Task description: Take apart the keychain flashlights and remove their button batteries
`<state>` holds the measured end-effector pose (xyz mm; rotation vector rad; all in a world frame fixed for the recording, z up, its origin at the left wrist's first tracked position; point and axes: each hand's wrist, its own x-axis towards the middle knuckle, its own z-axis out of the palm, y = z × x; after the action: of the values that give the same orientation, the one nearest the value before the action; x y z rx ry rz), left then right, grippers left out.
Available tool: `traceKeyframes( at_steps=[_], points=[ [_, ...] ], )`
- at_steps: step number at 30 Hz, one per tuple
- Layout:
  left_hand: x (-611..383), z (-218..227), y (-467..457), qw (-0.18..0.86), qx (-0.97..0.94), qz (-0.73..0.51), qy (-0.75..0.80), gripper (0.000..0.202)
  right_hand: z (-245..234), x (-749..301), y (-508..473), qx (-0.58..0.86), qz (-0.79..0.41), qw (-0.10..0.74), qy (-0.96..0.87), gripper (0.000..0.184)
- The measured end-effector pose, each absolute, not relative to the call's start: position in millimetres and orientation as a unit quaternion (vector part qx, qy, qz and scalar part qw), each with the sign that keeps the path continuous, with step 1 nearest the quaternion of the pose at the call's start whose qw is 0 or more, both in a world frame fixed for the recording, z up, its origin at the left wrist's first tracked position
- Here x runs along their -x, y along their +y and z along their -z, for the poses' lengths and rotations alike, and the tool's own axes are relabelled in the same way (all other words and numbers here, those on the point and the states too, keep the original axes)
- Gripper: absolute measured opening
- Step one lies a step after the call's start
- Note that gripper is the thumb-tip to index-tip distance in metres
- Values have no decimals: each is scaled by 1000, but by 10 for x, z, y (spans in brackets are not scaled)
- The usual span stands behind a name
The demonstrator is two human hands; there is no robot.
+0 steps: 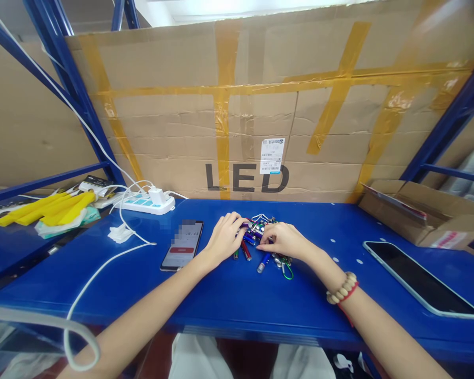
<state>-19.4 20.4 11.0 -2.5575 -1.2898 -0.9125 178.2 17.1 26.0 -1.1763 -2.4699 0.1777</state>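
Note:
A small heap of metallic tubes with clips, which look like keychain flashlights, lies on the blue table [221,300] between my hands. A blue tube [264,262] with a clear tip and a red tube [245,250] point toward me, and a green carabiner clip [287,270] sits at the heap's near right. My left hand [226,234] is closed at the heap's left side, its fingers curled beside a dark purple tube [245,225]. From the right, my right hand [282,239] reaches in with thumb and fingers pinched together. What either hand grips is hidden.
Left of the heap lies a lit phone [183,245]; a second phone [421,279] rests at the right. Behind are a white power strip [146,202] with trailing cables and a cardboard wall [174,131]. An open carton [422,210] and yellow strips [51,205] flank the table.

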Motion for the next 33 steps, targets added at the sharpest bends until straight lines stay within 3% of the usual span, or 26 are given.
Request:
traceKeyframes(
  at_steps=[4, 9, 13, 33],
  points=[
    [191, -131, 182, 23, 848, 297, -438, 20, -232, -1761, 190, 432, -77, 290, -850, 21],
    [179, -138, 158, -36, 851, 307, -424, 19, -208, -1676, 190, 427, -290, 452, -727, 32],
    [170, -132, 155, -59, 846, 312, -428, 17, -193, -1613, 199, 407, -417, 509, -633, 33],
    [128, -86, 166, -129, 828, 329, -436, 14, -199, -1571, 157, 334, -480, 502, -637, 46]
  ],
)
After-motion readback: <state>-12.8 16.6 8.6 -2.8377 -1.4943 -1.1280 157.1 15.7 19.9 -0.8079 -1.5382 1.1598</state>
